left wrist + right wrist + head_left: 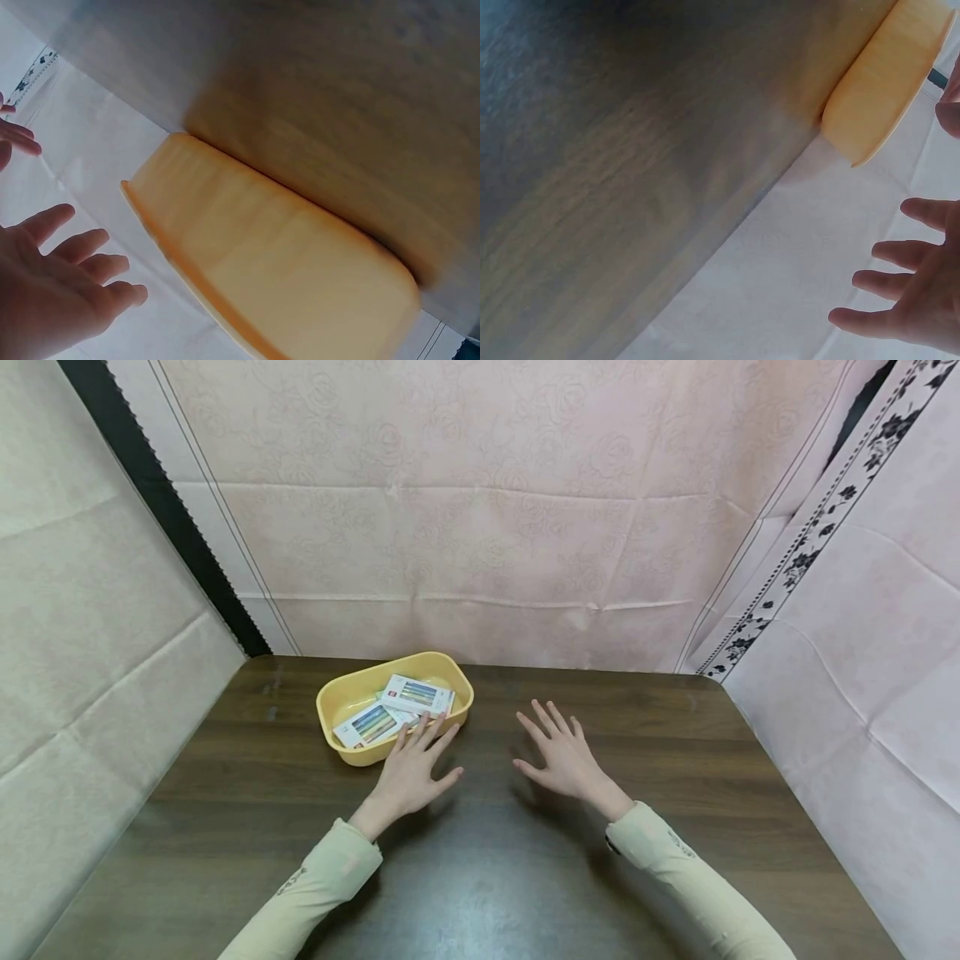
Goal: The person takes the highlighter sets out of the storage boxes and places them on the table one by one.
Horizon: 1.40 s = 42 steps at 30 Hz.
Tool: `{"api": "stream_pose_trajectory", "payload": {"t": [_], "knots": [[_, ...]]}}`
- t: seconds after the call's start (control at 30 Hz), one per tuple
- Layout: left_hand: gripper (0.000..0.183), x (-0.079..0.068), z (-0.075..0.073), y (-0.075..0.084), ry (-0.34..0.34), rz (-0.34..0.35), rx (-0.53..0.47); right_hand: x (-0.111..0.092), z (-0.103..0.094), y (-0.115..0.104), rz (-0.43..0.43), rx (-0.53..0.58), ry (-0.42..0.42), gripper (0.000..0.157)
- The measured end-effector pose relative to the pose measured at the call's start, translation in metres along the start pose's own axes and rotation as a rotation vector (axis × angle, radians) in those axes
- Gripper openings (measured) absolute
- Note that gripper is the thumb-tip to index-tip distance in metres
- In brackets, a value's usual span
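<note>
A yellow plastic basket stands near the table's far edge, left of the middle. Inside it lie white boxes with rows of coloured sticks printed on them, one overlapping another. My left hand is spread over the basket's near right rim, its fingertips overlapping the rim in the head view. In the left wrist view that hand appears beside the basket's side wall, holding nothing. To the right, my right hand hovers over the table with fingers spread and nothing in it.
The brown wooden table carries the basket. A pale patterned cloth hangs behind its far edge, with white cloths at the left and right sides.
</note>
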<state>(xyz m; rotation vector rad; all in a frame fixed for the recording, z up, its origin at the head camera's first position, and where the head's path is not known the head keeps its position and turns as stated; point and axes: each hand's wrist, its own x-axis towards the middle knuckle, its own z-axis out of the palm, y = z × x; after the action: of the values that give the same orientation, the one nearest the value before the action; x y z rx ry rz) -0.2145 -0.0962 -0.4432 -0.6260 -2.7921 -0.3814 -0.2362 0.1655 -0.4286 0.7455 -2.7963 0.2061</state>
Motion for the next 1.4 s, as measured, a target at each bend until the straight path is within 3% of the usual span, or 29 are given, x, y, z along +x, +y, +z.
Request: {"api": "stream_pose_trajectory", "payload": {"t": [0.53,1.03,1.4], "knots": [[0.055,0.002,-0.005,-0.004,0.069,-0.034,-0.033,0.011,0.001,-0.005,-0.052,0.033,0.09,0.064],[0.045,0.001,-0.008,-0.012,0.184,-0.034,-0.111,0.022,0.003,-0.013,-0.042,0.071,0.109,0.061],[0.042,-0.001,-0.011,-0.025,0.278,-0.041,-0.112,0.033,0.003,-0.02,-0.051,0.118,0.138,0.059]]}}
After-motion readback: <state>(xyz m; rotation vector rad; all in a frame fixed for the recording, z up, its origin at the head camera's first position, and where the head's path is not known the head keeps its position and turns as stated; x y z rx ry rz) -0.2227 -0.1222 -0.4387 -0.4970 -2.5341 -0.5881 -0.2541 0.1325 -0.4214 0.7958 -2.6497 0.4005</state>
